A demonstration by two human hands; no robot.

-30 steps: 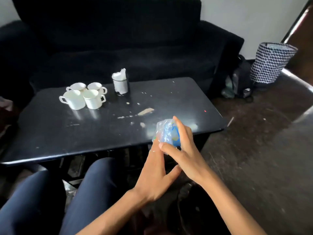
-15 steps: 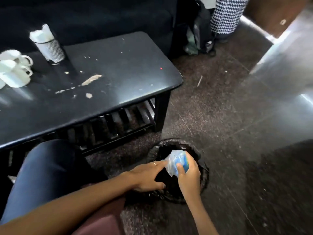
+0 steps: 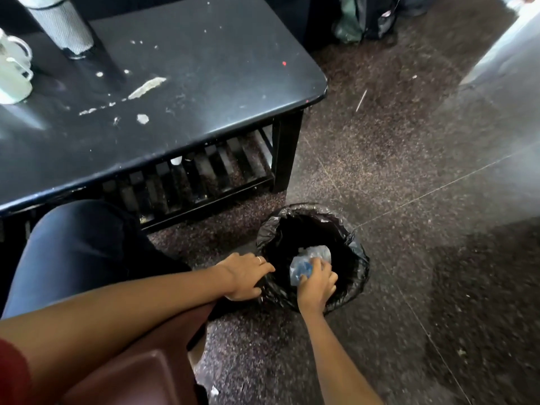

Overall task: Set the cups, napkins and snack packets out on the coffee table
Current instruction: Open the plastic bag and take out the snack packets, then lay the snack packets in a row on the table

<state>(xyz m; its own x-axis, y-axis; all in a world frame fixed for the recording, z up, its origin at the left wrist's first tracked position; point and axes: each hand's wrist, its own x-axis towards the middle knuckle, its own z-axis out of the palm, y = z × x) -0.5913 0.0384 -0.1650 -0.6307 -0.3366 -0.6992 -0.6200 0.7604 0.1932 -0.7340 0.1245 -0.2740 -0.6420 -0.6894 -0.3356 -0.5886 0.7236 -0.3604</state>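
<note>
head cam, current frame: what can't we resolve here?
- Cups: cut off by the left edge; count unknown.
- Napkin holder: top cropped by the upper edge.
- Packet: blurred, partly behind right hand; label unreadable.
- Bin interior: too dark to see.
- Left hand: fingertips hidden at the bin rim.

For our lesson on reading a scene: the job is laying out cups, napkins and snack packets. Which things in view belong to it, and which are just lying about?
Belongs to the job:
white cups on the coffee table
napkin holder
crumpled blue packet, gripped by the right hand over the bin

Just lying about:
black-lined bin, its rim touched by the left hand
crumbs
bags on the floor
</note>
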